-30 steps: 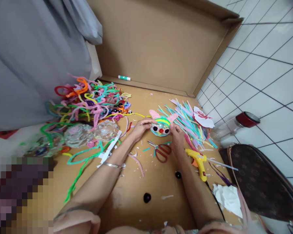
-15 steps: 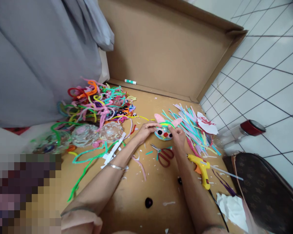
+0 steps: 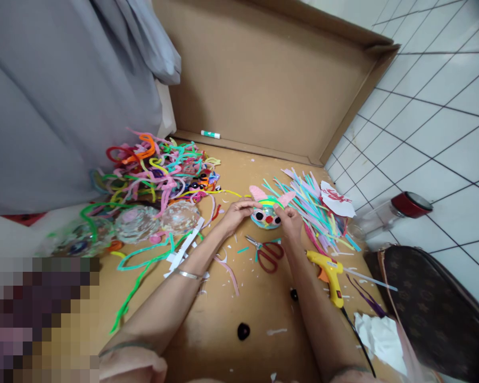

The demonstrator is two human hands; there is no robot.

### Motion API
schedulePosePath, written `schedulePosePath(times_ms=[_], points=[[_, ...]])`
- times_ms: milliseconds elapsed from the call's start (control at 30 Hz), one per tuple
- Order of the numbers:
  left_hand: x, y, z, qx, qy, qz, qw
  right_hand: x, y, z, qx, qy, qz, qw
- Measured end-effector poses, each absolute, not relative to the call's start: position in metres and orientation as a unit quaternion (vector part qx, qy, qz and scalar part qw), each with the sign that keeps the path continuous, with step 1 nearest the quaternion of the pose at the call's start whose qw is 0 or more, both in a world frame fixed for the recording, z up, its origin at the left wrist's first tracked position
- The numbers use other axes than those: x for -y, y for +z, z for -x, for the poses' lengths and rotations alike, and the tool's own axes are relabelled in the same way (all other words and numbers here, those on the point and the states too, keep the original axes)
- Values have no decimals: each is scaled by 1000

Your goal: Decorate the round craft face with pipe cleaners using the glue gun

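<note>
Between my two hands is a small pipe-cleaner animal face (image 3: 269, 211) with pink ears, black eyes, a red nose and green and yellow bands across its top. My left hand (image 3: 239, 214) pinches its left edge, near the base of one ear. On the opposite side, my right hand (image 3: 291, 219) grips the edge below the other ear. Red-handled scissors (image 3: 269, 255) lie on the table just below the face, blades partly apart. Right of my right forearm rests a yellow hot glue gun (image 3: 330, 274) with a glue stick in its back.
A tangled heap of coloured pipe cleaners (image 3: 159, 170) covers the left. Straight pipe cleaners (image 3: 315, 207) are piled at right, by a glass bottle with a red lid (image 3: 411, 205) and a brown bag (image 3: 431, 308). A cardboard wall (image 3: 263, 80) stands behind; a black pompom (image 3: 243, 331) lies in front.
The view has shifted slightly. Both hands keep their hold on the animal face, which seems barely moved between them.
</note>
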State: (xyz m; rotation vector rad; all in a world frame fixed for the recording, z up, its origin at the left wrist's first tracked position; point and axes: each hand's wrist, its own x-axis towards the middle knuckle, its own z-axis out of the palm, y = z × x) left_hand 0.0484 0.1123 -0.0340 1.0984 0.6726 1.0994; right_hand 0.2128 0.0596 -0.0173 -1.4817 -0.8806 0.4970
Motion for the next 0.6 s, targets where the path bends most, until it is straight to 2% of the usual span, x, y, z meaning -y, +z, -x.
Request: schedulePosePath(times_ms=[367, 600], points=[[-111, -32, -50, -293, 487, -464, 680, -54, -10, -211, 373, 265, 624, 634], [-112, -33, -51, -291, 483, -463, 683, -54, -13, -214, 385, 255, 620, 635]])
